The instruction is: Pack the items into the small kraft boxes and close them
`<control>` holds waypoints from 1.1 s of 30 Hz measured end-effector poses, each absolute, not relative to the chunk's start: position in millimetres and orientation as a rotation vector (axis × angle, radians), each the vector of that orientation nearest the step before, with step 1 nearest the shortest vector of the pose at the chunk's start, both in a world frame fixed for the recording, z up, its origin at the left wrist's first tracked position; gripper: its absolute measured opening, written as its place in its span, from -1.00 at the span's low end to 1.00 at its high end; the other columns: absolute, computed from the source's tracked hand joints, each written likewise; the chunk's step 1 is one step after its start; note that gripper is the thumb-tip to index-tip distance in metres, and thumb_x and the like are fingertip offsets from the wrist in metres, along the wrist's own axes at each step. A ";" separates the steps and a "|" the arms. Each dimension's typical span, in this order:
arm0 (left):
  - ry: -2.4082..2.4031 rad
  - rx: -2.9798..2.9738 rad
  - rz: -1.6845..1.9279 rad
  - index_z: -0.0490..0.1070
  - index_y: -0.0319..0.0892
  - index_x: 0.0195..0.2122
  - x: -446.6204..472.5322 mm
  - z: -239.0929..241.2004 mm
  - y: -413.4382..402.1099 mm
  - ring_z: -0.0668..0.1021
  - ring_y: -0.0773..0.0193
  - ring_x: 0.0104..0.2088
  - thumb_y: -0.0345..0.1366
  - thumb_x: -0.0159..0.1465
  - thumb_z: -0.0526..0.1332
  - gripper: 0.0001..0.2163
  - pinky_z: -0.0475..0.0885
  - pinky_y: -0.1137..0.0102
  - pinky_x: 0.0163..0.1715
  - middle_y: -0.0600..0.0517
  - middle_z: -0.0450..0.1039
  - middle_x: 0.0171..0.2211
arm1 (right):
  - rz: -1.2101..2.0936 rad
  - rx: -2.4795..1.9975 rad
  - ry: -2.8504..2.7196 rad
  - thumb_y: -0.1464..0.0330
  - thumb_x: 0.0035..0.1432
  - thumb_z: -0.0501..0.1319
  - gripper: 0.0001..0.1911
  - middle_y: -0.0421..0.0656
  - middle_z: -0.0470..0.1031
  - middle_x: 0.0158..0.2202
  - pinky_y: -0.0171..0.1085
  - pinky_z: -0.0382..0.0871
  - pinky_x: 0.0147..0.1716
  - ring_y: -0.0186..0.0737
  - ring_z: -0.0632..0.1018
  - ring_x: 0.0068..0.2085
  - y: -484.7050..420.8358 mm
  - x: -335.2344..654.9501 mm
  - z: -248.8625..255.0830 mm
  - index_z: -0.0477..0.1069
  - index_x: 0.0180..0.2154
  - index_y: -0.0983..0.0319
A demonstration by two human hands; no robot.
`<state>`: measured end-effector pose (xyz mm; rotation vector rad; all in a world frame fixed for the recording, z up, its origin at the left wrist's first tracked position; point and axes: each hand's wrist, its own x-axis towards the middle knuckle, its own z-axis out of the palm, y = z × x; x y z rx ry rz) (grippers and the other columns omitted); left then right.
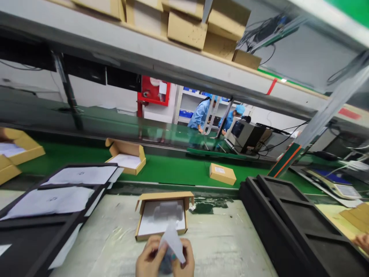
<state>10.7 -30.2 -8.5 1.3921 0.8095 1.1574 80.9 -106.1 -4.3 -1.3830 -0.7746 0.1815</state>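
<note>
My left hand (149, 257) and my right hand (186, 258) are close together at the bottom middle, fingers closed around a white pouch (172, 239). Its top flap stands up between my thumbs, and its lower part looks bluish and blurred. Just beyond my hands an open cardboard box (140, 231) lies on the bench, its lid raised at the back. Inside the box is a white insert (148, 219) with a translucent shaped piece (168, 211) on it.
On the left, black trays (31, 227) bear white pouches (50, 199). Stacked black trays (291, 215) stand right. A green conveyor (175, 169) carries an open box (138, 166) and a closed one (222, 174). Another person's hand (362, 242) shows at the right edge; two people work behind.
</note>
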 end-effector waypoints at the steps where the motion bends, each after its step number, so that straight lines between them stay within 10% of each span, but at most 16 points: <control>1: 0.812 1.391 1.189 0.34 -0.15 -0.65 10.9 -3.9 -32.5 0.49 0.25 -0.43 0.01 0.12 0.35 -0.61 0.45 0.43 -0.42 0.04 0.39 -0.50 | 0.179 -1.337 -0.691 0.00 0.24 0.21 -0.61 -0.18 0.43 -0.39 -0.27 0.42 -0.35 -0.18 0.48 -0.35 -102.5 76.7 -10.0 0.38 -0.34 0.21; 7: 0.943 1.681 1.477 0.18 -0.14 -0.63 6.9 10.4 -37.9 0.45 0.32 -0.41 -0.32 0.26 0.21 -0.66 0.38 0.45 -0.39 0.07 0.33 -0.46 | -0.041 -1.366 -0.565 0.32 0.30 0.18 -0.67 -0.31 0.13 -0.45 -0.37 0.27 -0.39 -0.32 0.31 -0.42 -93.0 67.7 -13.6 0.09 -0.46 0.15; 13: 0.534 1.971 1.584 0.28 -0.12 -0.54 -4.5 3.5 -25.0 0.60 0.28 -0.32 -0.57 0.21 0.13 -0.76 0.53 0.31 -0.14 0.10 0.54 -0.40 | -0.247 -1.271 -1.081 0.39 0.41 -0.02 -0.83 -0.14 0.47 -0.20 -0.13 0.39 -0.10 -0.17 0.51 -0.17 -98.7 69.3 -13.1 0.33 -0.15 0.11; 18: 0.714 1.856 1.429 0.28 -0.10 -0.41 -11.6 -9.7 -12.8 0.54 0.33 -0.48 -0.46 0.29 0.09 -0.85 0.49 0.43 -0.43 0.14 0.40 -0.52 | -0.057 -1.273 -1.227 0.19 0.42 -0.02 -0.71 -0.02 0.52 -0.05 -0.05 0.54 -0.13 -0.03 0.57 -0.05 -107.7 71.0 -46.0 0.26 0.10 0.06; 22: 0.872 1.960 1.250 0.24 -0.12 0.05 -26.2 -19.0 14.9 0.56 0.09 -0.01 -0.33 0.32 0.10 -0.73 0.50 0.13 0.00 -0.09 0.50 -0.07 | 0.023 -1.422 -1.210 0.24 0.41 0.01 -0.64 0.00 0.56 -0.08 -0.16 0.60 -0.24 -0.04 0.63 -0.13 -112.4 85.3 -45.0 0.23 0.17 0.14; 25: 0.885 2.234 1.123 0.04 -0.10 0.30 -36.7 -32.0 41.5 0.29 -0.09 0.30 -0.22 0.29 0.20 -0.42 0.14 -0.16 0.29 -0.17 0.32 0.23 | -0.137 -1.433 -1.435 0.38 0.38 0.04 -0.60 -0.04 0.55 -0.04 -0.13 0.57 -0.12 -0.04 0.59 -0.05 -100.9 108.0 -14.7 0.23 0.22 0.11; 33: 1.041 2.178 0.945 -0.23 -0.03 0.41 -22.0 -69.5 47.9 0.23 -0.04 0.34 -0.10 0.33 0.17 -0.27 0.30 -0.04 0.26 -0.16 0.14 0.35 | -0.047 -1.808 -2.080 0.50 0.26 0.18 -0.47 -0.03 0.52 0.01 -0.06 0.48 -0.06 0.02 0.54 -0.04 -24.4 152.9 35.5 0.27 0.23 0.10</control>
